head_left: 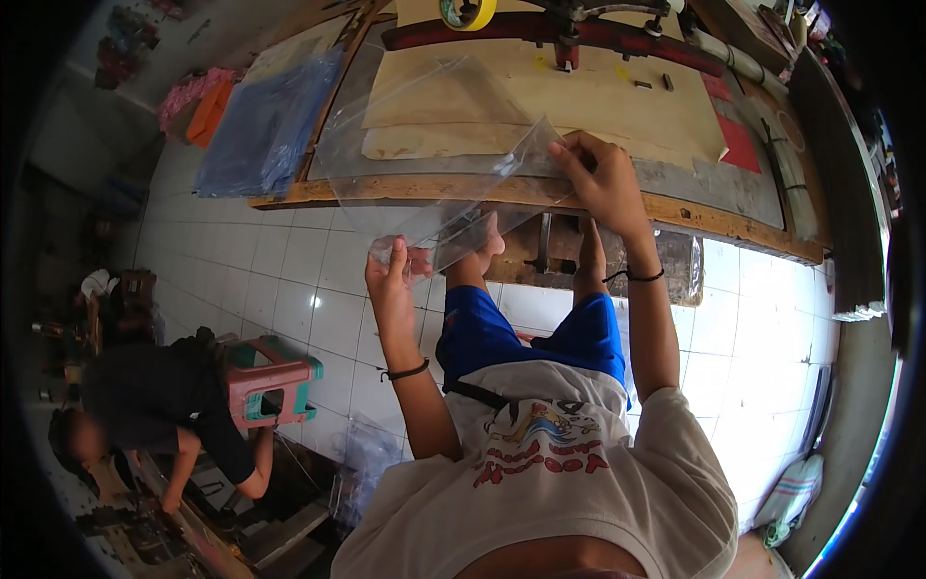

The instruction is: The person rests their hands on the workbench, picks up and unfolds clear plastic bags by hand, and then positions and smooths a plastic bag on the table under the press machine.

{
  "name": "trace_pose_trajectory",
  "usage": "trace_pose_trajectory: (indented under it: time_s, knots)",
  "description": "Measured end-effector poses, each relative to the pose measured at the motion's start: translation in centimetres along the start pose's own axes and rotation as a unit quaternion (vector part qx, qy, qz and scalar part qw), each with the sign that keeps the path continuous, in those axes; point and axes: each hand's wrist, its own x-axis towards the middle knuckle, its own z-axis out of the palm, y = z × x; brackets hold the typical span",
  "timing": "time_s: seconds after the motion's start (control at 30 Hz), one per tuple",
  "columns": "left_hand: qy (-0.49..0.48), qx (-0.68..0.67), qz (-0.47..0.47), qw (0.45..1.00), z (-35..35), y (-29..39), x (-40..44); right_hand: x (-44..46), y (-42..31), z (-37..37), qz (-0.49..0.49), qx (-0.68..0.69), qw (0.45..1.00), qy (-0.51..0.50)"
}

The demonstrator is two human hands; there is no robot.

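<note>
A clear plastic sheet [424, 145], perhaps a bag, is stretched between my hands over the front edge of the workbench. My left hand [394, 265] pinches its near left corner, thumb on top, with the fingers showing through the film. On the far right corner, my right hand [600, 174] grips the sheet between thumb and fingers. Folds and glare run across the plastic, so I cannot tell whether it is one layer or more. Behind it lies a tan paper sheet [617, 106] on the grey bench top.
A dark red metal bar [637, 46] of a bench machine spans the back, with a yellow tape roll [468, 13] beside it. Stacked bluish plastic [275, 116] lies at the left. Another person [164, 405] bends low by stacked stools [270, 381].
</note>
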Motion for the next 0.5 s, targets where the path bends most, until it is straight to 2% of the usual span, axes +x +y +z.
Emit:
trace_pose_trajectory:
  time_s: [0.03,0.13,0.23,0.5]
  knots:
    - [0.0,0.0,0.002,1.0,0.0,0.0,0.0,0.0,-0.1,-0.1,0.011,-0.004,1.0,-0.01]
    - [0.011,0.01,-0.003,1.0,0.3,0.2,-0.5,0.0,0.6,0.3,-0.037,0.007,0.999,0.007]
    - [0.01,0.019,-0.003,1.0,0.3,0.3,-0.4,0.0,0.1,0.1,0.008,-0.02,1.0,-0.021]
    - [0.028,0.047,-0.024,0.998,0.3,0.3,-0.7,1.5,-0.4,0.6,0.005,-0.095,0.995,0.0]
